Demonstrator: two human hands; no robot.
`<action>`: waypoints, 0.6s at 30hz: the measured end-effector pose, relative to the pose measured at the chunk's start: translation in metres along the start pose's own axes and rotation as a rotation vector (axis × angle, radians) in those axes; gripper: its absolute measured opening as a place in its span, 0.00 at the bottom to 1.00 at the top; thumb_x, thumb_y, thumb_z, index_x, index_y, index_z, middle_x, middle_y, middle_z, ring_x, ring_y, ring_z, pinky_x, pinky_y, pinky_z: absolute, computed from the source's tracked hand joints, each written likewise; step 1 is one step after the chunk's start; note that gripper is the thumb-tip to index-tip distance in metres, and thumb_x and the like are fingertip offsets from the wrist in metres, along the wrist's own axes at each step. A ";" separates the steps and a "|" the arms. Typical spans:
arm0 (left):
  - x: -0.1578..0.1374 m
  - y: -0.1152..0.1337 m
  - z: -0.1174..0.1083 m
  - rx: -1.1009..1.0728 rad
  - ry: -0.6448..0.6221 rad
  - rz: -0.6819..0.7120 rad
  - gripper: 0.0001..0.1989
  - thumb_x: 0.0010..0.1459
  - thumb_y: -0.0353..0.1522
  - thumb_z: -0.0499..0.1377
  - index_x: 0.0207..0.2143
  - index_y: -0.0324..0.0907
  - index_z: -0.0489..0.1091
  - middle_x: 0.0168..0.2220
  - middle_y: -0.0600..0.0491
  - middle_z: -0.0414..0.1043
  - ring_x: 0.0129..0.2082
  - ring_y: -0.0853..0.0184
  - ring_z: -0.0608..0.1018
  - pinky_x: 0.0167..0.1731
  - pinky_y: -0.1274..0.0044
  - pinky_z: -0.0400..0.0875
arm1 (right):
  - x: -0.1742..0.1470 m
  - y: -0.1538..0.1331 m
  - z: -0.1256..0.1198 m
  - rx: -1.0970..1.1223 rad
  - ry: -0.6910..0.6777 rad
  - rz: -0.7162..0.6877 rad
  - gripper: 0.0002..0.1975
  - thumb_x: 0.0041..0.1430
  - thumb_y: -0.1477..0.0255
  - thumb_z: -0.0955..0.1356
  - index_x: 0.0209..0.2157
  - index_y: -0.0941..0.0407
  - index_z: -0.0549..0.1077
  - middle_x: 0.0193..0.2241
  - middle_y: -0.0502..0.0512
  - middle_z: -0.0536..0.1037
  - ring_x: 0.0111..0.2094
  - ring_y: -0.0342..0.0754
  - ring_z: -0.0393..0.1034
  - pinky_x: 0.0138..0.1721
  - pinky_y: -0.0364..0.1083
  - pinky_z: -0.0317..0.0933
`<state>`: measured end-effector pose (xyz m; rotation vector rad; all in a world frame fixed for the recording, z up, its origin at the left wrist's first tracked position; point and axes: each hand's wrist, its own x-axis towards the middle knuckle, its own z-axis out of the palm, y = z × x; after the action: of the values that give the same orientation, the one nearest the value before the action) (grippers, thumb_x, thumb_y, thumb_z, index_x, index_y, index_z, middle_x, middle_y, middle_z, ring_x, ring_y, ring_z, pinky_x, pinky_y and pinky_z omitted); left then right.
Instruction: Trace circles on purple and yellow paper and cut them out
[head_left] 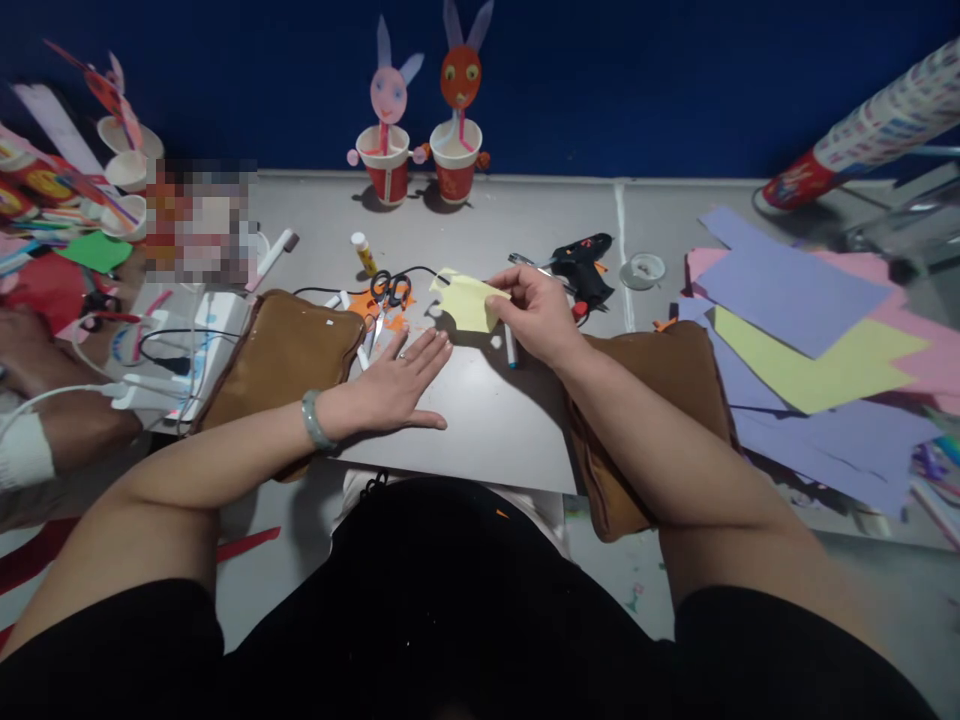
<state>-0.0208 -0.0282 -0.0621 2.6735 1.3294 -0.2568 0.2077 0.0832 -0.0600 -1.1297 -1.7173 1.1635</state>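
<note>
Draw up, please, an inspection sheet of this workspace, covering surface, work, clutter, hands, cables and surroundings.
Surface: grey tabletop, flanked by brown cushions.
Work: pale yellow paper, cut unevenly.
Clutter: scissors, glue stick, marker, hot glue gun; coloured sheets at right.
Hands: left hand palm down on the tabletop; right hand pinching the pale yellow paper.
Cables: black cable beside the scissors; white cables at left.
Surroundings: blue partition, two rabbit figures in paper cups before it; another person at left.

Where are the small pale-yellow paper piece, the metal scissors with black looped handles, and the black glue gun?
Small pale-yellow paper piece [466, 304]: head view, middle of its flat face.
Metal scissors with black looped handles [386, 304]: head view, where handles meet blades.
Black glue gun [583, 264]: head view, its body.
</note>
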 end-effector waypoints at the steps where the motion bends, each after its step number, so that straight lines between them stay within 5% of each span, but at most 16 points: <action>1: 0.003 0.000 -0.002 0.011 -0.015 -0.025 0.52 0.64 0.61 0.48 0.73 0.29 0.46 0.75 0.30 0.44 0.76 0.46 0.47 0.72 0.51 0.36 | -0.001 -0.001 0.000 0.017 -0.009 0.023 0.09 0.54 0.67 0.71 0.38 0.53 0.74 0.26 0.50 0.75 0.28 0.48 0.70 0.30 0.48 0.66; 6: 0.004 0.002 -0.043 0.220 -0.093 -0.295 0.47 0.66 0.51 0.55 0.68 0.17 0.55 0.70 0.20 0.53 0.72 0.37 0.57 0.71 0.48 0.42 | -0.003 -0.006 -0.002 0.102 -0.132 0.122 0.10 0.55 0.69 0.70 0.41 0.52 0.72 0.21 0.46 0.71 0.23 0.46 0.67 0.27 0.46 0.65; 10: 0.003 0.038 -0.074 0.255 -0.104 -0.164 0.35 0.68 0.49 0.54 0.57 0.22 0.72 0.58 0.23 0.72 0.59 0.40 0.75 0.63 0.52 0.61 | -0.007 -0.009 -0.001 -0.129 -0.335 0.070 0.09 0.53 0.73 0.69 0.39 0.54 0.74 0.23 0.47 0.73 0.24 0.45 0.66 0.27 0.45 0.60; 14: 0.011 0.063 -0.059 0.215 -0.032 0.004 0.35 0.69 0.44 0.56 0.60 0.18 0.68 0.58 0.22 0.72 0.60 0.41 0.75 0.60 0.58 0.66 | -0.015 -0.009 0.002 -0.448 -0.381 -0.099 0.08 0.56 0.74 0.67 0.38 0.55 0.76 0.26 0.50 0.76 0.26 0.45 0.66 0.31 0.45 0.58; 18: 0.018 0.057 -0.026 0.201 0.025 0.015 0.46 0.66 0.52 0.56 0.65 0.14 0.61 0.64 0.18 0.63 0.65 0.35 0.69 0.66 0.53 0.60 | -0.020 -0.010 0.003 -0.600 -0.403 -0.162 0.09 0.59 0.75 0.66 0.42 0.55 0.76 0.32 0.54 0.81 0.30 0.49 0.71 0.35 0.46 0.59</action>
<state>0.0381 -0.0428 -0.0382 2.8584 1.3569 -0.3748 0.2088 0.0620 -0.0537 -1.1070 -2.5315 0.8283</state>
